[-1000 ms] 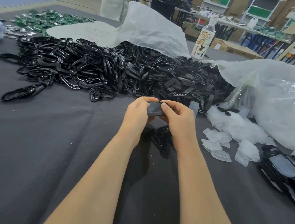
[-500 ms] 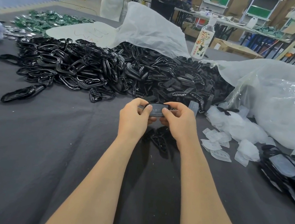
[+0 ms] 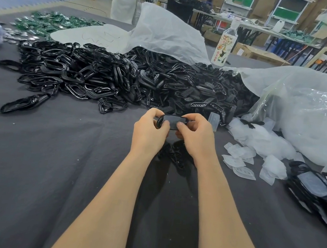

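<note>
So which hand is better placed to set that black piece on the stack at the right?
Probably the right hand: it pinches the black piece together with the left hand, and the stack lies on its side.

Soft overhead light is filling the room, glare is glinting off the clear plastic bag (image 3: 314, 113) and the black casing (image 3: 171, 120) in the fingers (image 3: 180, 124), the arms (image 3: 108, 199) are casting a faint shadow on the surface (image 3: 29, 169), and the wide lens is bending the edges.
</note>
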A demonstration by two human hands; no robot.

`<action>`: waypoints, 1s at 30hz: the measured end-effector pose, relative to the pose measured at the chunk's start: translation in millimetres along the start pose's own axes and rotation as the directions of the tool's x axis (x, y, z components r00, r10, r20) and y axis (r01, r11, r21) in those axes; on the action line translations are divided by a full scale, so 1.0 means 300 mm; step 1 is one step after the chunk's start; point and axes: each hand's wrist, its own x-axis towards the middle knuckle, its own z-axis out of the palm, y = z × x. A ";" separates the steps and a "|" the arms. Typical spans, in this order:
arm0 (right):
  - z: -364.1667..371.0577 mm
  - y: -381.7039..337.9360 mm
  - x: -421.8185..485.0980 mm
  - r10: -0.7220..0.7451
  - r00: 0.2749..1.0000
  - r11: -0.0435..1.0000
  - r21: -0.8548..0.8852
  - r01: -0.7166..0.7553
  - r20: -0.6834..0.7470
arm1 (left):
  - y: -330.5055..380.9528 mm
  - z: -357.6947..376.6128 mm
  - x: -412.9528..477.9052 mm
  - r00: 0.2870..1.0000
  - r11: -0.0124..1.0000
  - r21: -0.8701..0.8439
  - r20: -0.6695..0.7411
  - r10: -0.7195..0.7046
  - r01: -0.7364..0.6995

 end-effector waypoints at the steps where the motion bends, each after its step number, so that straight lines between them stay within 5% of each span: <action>1: -0.002 0.000 0.001 0.002 1.000 1.000 0.013 -0.002 0.007 | 0.001 -0.001 0.001 1.000 1.000 -0.009 0.002 0.006 -0.006; 10: -0.016 -0.006 0.002 0.044 0.996 0.975 0.215 -0.059 0.073 | -0.007 -0.010 0.017 0.996 0.978 -0.201 0.074 -0.046 0.060; 30: -0.021 0.011 0.011 0.019 0.994 0.991 0.131 -0.033 0.107 | -0.022 0.005 0.022 0.994 0.970 -0.225 0.082 -0.075 0.091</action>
